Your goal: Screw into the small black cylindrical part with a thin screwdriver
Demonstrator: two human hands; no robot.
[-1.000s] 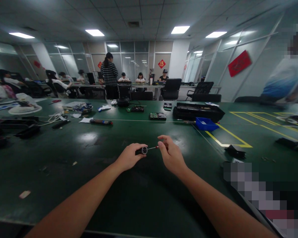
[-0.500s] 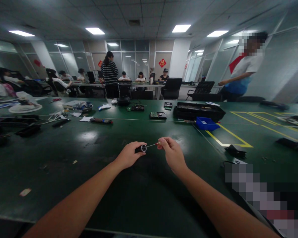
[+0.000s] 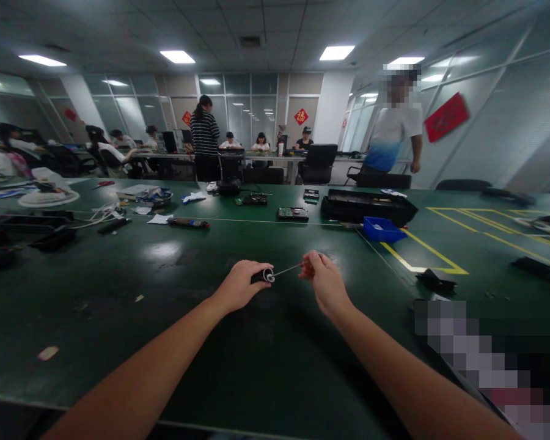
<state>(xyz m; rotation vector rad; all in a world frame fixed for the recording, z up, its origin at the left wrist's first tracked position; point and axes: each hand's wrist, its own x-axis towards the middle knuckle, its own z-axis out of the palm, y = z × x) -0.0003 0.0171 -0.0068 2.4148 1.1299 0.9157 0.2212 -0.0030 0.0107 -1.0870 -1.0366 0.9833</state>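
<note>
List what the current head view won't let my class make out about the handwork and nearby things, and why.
All in the head view:
Black cylinder: its rear end is hidden by the left hand.
Screwdriver: its handle is covered by the right hand; its tip is too small to place exactly.
Blue bin: contents too small to name.
Lower-right item: pixelated, cut off by the edge.

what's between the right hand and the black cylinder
In the head view, a slim tool's metal shaft spans the gap from the right hand to the black cylinder.

Blue bin (image 3: 384, 230) on green table (image 3: 266, 379)
</note>
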